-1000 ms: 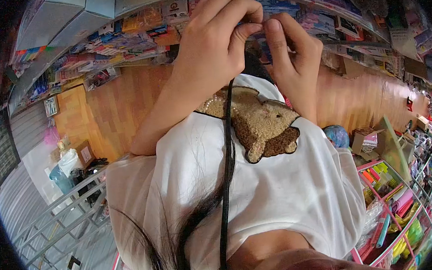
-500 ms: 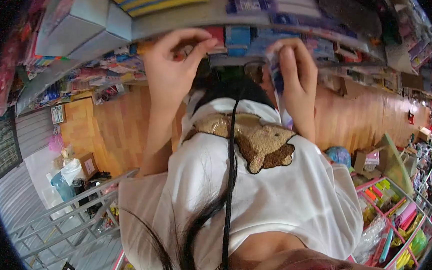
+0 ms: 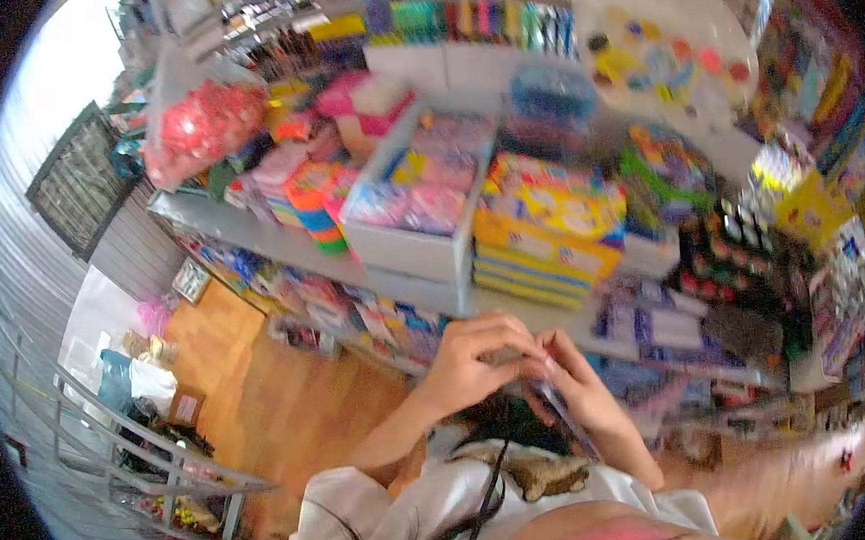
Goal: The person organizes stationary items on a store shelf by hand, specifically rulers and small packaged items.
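Both hands meet in front of my chest, close to the shelf edge. My right hand (image 3: 592, 394) is closed around a thin, flat purplish packet (image 3: 566, 419) that slants down along the palm. Its exact kind is blurred. My left hand (image 3: 484, 362) has its fingers bent and pinched together at the top end of that packet, touching the right fingertips. What lies between the left fingers is hidden. Just beyond the hands stands a stack of yellow boxes (image 3: 547, 217), beside a white box (image 3: 412, 196) filled with pink and purple packets.
Shelves run across the front. A clear bag of red items (image 3: 207, 125) hangs at upper left, and a paint-spotted white palette (image 3: 673, 52) is at upper right. Purple-and-white packs (image 3: 656, 315) lie right of the hands. A metal railing (image 3: 150, 460) stands at lower left.
The view has tilted up toward the shelves. My hands, apart before, have come together, with the left fingers now at the packet in my right hand.
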Demonstrator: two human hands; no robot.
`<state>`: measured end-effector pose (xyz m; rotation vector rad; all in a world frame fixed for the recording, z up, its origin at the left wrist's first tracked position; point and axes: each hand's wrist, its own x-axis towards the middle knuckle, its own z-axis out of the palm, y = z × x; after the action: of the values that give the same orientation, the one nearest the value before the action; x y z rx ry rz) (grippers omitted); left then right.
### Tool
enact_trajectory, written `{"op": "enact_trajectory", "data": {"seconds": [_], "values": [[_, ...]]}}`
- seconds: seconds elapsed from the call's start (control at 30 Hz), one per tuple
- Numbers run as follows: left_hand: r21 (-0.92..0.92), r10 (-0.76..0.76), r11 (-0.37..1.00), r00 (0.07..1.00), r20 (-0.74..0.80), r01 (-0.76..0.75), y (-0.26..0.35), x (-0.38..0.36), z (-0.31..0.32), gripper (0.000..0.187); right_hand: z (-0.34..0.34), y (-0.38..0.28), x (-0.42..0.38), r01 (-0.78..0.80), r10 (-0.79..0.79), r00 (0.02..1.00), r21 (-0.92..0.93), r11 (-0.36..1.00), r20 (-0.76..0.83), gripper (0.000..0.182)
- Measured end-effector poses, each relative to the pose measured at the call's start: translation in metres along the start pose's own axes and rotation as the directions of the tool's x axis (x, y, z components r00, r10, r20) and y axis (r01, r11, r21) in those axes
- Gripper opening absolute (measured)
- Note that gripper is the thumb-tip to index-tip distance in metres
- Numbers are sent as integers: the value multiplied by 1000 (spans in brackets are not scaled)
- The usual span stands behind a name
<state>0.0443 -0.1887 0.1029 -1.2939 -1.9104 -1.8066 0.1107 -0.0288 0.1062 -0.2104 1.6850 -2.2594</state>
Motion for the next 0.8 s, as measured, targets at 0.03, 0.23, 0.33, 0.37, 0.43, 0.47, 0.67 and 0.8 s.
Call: {"op": "enact_trajectory", "data": {"seconds": [0.03, 0.23, 0.33, 0.37, 0.43, 0.47, 0.67, 0.8], "values": [[5, -20, 1000, 1000, -6, 20, 4, 5, -12, 13, 2, -2, 9, 34, -33, 999, -36, 999, 32, 14], [-3, -159, 987, 984, 77, 160, 41, 48, -88, 16, 41, -73, 47, 408, -371, 897, -771, 488, 240, 22], [-160, -71, 983, 993, 95, 85, 41, 73, -119, 19, 75, -122, 66, 411, -445, 861, -853, 323, 247, 20], [-187, -23, 982, 997, 73, 36, 41, 83, -127, 22, 87, -140, 75, 446, -515, 818, -848, 286, 256, 19], [-238, 7, 971, 995, 95, 16, 42, 99, -140, 30, 102, -177, 97, 503, -616, 730, -843, 190, 297, 19], [-221, 41, 975, 992, 122, -13, 38, 107, -147, 30, 111, -190, 111, 524, -690, 679, -823, 218, 250, 23], [-253, 68, 966, 997, 43, -55, 7, 171, -194, 27, 162, -281, 214, 593, -776, 572, -788, 166, 267, 36], [-304, 41, 949, 991, -130, -79, 15, 212, -241, 34, 174, -319, 272, 596, -774, 579, -781, 186, 257, 38]]}}
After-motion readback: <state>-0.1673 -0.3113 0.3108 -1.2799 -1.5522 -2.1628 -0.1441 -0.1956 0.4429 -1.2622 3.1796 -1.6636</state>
